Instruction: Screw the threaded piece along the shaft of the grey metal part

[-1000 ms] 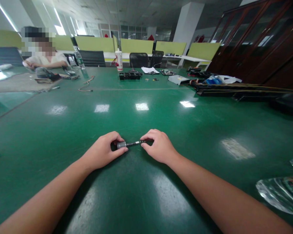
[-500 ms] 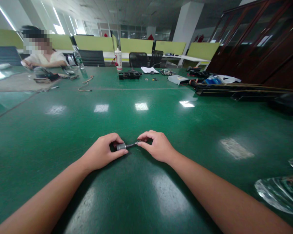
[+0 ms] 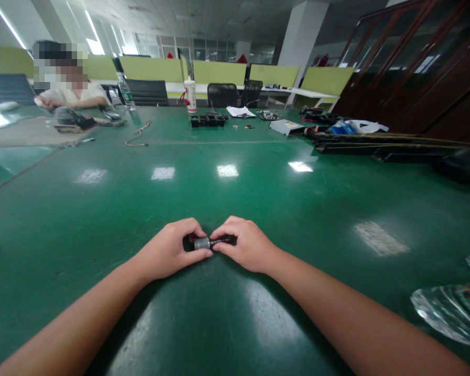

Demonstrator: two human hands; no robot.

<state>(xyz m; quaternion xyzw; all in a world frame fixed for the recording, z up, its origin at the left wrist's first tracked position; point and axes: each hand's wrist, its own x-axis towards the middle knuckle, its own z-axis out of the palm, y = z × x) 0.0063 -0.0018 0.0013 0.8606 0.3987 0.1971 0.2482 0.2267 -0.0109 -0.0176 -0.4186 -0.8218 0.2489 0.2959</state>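
Low over the green table (image 3: 227,198), my left hand (image 3: 166,250) pinches a small grey metal cylinder (image 3: 202,244), which looks like a small motor. Out of its right end runs a thin dark shaft (image 3: 224,240), lying nearly level. My right hand (image 3: 250,243) is closed at the shaft's base, thumb and forefinger right beside the cylinder. Whether its fingertips grip the shaft itself or a small piece on it is hidden. The shaft's far end reaches into the hollow of my right palm. Both hands almost touch at the fingertips.
A clear plastic package (image 3: 450,313) lies at the right edge. Farther back are a black part (image 3: 208,120), a white bottle (image 3: 190,95), a grey metal box (image 3: 285,127), a cord (image 3: 137,143) and long black bars (image 3: 376,146). A person (image 3: 74,94) sits at the far left.
My right fingertips have moved along the shaft from its far end to the cylinder. My left hand and the cylinder have shifted slightly right and nearer to me.
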